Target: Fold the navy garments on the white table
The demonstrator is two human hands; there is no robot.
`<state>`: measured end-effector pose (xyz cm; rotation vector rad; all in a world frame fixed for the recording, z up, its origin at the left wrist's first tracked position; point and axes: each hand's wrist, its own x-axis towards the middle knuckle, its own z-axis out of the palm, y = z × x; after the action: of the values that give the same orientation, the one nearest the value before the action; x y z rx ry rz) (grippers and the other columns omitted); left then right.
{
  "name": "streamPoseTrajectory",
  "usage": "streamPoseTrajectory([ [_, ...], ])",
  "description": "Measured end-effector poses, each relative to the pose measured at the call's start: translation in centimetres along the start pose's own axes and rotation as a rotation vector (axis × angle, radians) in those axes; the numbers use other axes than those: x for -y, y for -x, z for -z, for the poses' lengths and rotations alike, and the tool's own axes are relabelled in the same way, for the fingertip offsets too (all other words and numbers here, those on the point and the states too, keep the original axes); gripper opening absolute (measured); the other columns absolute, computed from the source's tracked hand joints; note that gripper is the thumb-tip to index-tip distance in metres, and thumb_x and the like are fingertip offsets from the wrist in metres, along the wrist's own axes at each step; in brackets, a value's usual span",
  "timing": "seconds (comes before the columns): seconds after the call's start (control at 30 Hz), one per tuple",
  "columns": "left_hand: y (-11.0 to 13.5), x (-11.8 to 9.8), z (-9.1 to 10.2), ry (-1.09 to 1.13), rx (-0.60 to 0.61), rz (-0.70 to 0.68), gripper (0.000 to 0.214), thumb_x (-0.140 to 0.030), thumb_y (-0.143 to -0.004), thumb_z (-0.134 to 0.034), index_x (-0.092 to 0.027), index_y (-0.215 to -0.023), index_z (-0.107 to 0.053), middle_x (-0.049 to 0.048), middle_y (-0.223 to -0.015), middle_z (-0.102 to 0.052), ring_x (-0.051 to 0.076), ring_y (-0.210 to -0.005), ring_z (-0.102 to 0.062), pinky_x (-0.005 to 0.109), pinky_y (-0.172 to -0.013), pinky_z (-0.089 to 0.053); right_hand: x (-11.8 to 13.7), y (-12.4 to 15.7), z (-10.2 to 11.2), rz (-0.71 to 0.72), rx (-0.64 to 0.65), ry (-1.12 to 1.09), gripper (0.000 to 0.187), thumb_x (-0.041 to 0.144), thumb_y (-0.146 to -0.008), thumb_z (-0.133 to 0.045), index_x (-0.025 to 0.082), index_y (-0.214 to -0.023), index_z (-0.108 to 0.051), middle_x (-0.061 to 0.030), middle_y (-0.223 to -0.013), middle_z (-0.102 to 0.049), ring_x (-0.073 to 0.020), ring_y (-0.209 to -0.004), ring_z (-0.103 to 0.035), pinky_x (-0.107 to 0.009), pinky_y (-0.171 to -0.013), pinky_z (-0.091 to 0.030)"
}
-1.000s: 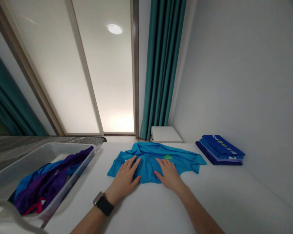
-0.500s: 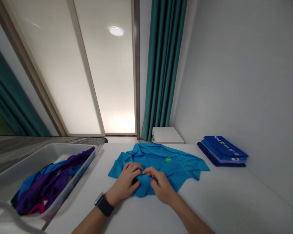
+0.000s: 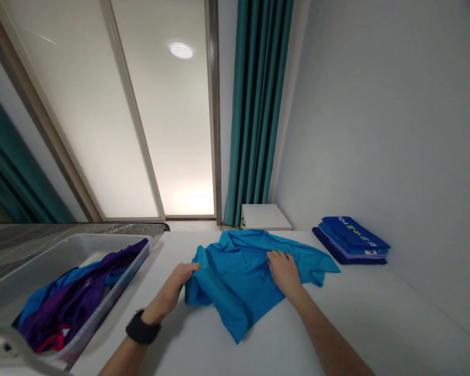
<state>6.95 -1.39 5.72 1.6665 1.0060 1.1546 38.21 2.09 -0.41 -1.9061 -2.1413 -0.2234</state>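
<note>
A blue T-shirt [image 3: 243,282] with a small green mark lies rumpled on the white table. My left hand [image 3: 173,286], with a dark watch on its wrist, pinches the shirt at its left side, and the fabric there is lifted and folded over. On the right part of the shirt rests my right hand [image 3: 285,271], fingers laid over the cloth and covering most of the green mark. One corner of the shirt points toward me.
To the left stands a translucent plastic bin [image 3: 117,303] holding purple and blue clothes [image 3: 78,303]. A stack of folded blue clothes [image 3: 352,240] sits at the right by the wall. A white cabinet [image 3: 265,216] stands beyond the table [image 3: 297,339].
My hands have moved apart, the left to the shirt's left side and the right up onto the chest area. The shirt's left part is now raised and folded over.
</note>
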Motion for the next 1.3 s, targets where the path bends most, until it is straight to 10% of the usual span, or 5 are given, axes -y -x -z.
streamPoseTrajectory([
  [0.13, -0.3, -0.5, -0.9, 0.164, 0.419, 0.288, 0.050, -0.059, -0.092, -0.035, -0.018, -0.110, -0.056, 0.0009, -0.064, -0.060, 0.014, -0.049, -0.052, 0.025, -0.050, -0.040, -0.6, -0.5, 0.8, -0.160, -0.090, -0.173, 0.023, 0.015, -0.093, -0.036, 0.018, -0.103, -0.056, -0.0093, -0.083, -0.067, -0.0230, -0.081, -0.062, -0.034, -0.076, -0.038],
  [0.5, -1.0, 2.3, -5.8, -0.689, 0.156, 0.016, 0.059, -0.043, -0.078, -0.063, -0.024, -0.131, -0.046, 0.0043, -0.090, -0.064, 0.026, -0.082, -0.062, 0.032, -0.070, -0.044, 7.4, 1.5, 6.5, 0.042, 0.197, -1.635, 0.019, 0.041, -0.086, -0.055, 0.024, -0.089, -0.048, 0.0077, -0.061, -0.047, -0.0099, -0.050, -0.039, -0.020, -0.047, -0.030],
  [0.73, -2.7, -1.3, -5.1, -0.368, -0.055, -0.141, 0.022, -0.035, -0.087, -0.050, -0.021, -0.071, -0.052, 0.0029, -0.083, -0.055, 0.020, -0.084, -0.056, 0.033, -0.079, -0.045, 4.8, -0.2, 7.1, -0.026, -0.161, -1.288, 0.018, 0.035, -0.089, -0.045, 0.021, -0.090, -0.057, 0.0011, -0.072, -0.058, -0.0158, -0.069, -0.054, -0.026, -0.064, -0.043],
  [1.03, -3.7, -5.3, -6.2, 0.650, -0.452, 0.179, 0.036, -0.053, -0.074, -0.061, -0.018, -0.073, -0.053, 0.0001, -0.068, -0.062, 0.018, -0.067, -0.058, 0.034, -0.073, -0.050, 9.2, 2.8, 4.4, 0.161, 0.161, -1.268, 0.055, 0.024, -0.066, -0.069, 0.022, -0.121, -0.058, -0.0056, -0.113, -0.067, -0.0257, -0.104, -0.060, -0.041, -0.095, -0.045],
  [1.3, -1.0, -2.1, -0.9, 0.019, -0.235, 0.027, 0.039, -0.032, -0.081, -0.056, -0.020, -0.117, -0.050, 0.0071, -0.111, -0.062, 0.023, -0.104, -0.058, 0.038, -0.088, -0.049, 6.9, 0.1, 5.2, -0.115, -0.007, -1.485, 0.022, 0.024, -0.073, -0.049, 0.019, -0.088, -0.064, -0.0017, -0.086, -0.070, -0.0202, -0.085, -0.062, -0.031, -0.080, -0.049],
])
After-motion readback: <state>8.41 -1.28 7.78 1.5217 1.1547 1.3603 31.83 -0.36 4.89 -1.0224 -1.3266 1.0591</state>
